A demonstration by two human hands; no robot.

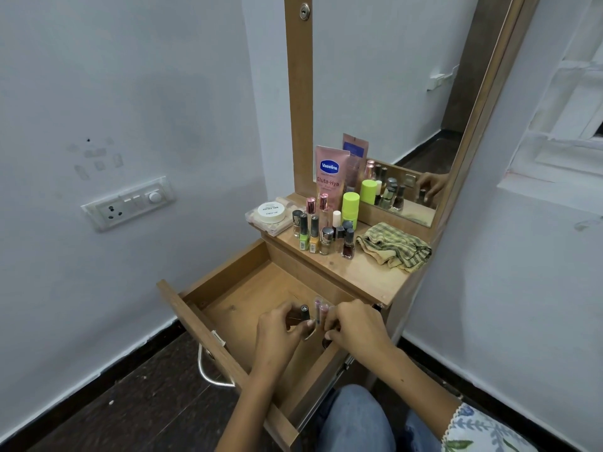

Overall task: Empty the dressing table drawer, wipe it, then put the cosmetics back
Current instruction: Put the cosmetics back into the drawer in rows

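Both hands reach into the open drawer (248,288). The left hand (280,324) pinches a dark-capped tube (305,313); the right hand (354,324) closes on pink tubes (321,313). Best lifted together and stood beside the bottles (321,231) on the counter (365,272).

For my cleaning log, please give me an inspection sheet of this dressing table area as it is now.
Surface: wooden table top, partly bare.
Job's things: drawer pulled open, floor mostly bare; nail polish bottles, Vaseline tube and green bottle stand on top; checked cloth lies crumpled beside them.
Clutter: round white tub on a clear box.
Grippers: left hand and right hand both hold small cosmetic tubes over the drawer.
Cables: nothing seen.
Surroundings: mirror, wall switchboard, dark floor.
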